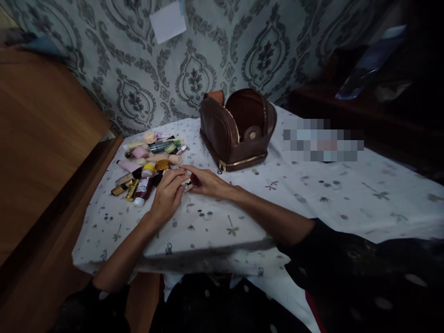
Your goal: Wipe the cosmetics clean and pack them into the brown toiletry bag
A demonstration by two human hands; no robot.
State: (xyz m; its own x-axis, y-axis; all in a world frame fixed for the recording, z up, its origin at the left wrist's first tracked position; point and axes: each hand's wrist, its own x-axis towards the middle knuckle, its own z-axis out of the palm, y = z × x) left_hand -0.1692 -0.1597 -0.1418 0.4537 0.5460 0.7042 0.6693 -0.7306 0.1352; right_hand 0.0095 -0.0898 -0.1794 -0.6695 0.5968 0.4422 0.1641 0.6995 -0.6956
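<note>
My right hand is closed around a small dark-brown cosmetic item with a shiny, paler end. Against that end rest the bent fingers of my left hand, which cover part of it, so its exact kind is hidden. Just left of my hands lies a loose pile of cosmetics: a dark red tube with a white cap, a yellow-lidded jar, an amber round jar, a gold tube and a peach tube. Beyond my right hand stands a brown cosmetic bag, unzipped at the top.
A white patterned cloth covers the table. Patterned wallpaper rises behind it, with a white card on it. Wooden furniture borders the left. A blurred-out object lies right of the bag, near dark furniture.
</note>
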